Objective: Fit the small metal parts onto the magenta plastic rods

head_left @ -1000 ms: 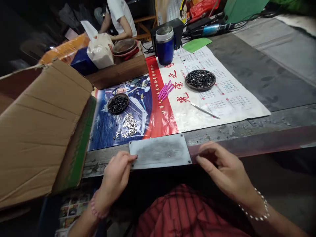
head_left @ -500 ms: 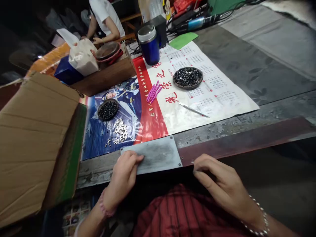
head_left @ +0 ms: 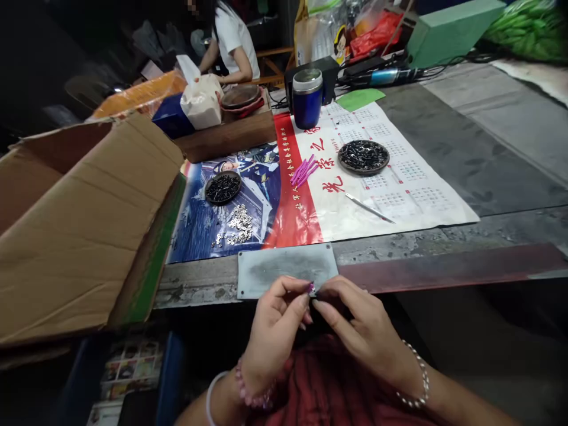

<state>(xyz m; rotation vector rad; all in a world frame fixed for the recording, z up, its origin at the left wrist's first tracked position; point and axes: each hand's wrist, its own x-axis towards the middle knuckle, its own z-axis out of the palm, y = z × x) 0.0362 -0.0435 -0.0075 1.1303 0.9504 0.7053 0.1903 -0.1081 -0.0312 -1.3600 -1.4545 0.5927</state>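
Note:
Fingertips of my left hand (head_left: 279, 325) pinch a small purple piece (head_left: 312, 287), with something shiny beside it. Facing it, my right hand (head_left: 355, 313) is closed in a pinch, its fingertips almost meeting those of the left; what they hold is too small to make out. Both hands are at the table's front edge, by a pale grey metal plate (head_left: 286, 260). Beyond lie a pile of small silver nuts (head_left: 240, 225), a dish of small black parts (head_left: 223, 188), a larger dish of black parts (head_left: 364, 157) and a bundle of pink sticks (head_left: 304, 170).
A thin blade-like tool (head_left: 370, 208) lies on the calendar poster (head_left: 426, 201). At left stands an open cardboard box (head_left: 89, 219). A blue mug (head_left: 307, 100), a wooden box (head_left: 231, 131) and a tissue pack (head_left: 202, 103) stand behind. Another person (head_left: 237, 44) sits farther back.
My hands have come together in front of the plate; before, the left was over the plate and the right apart from it. The purple piece now shows between them. The view has shifted.

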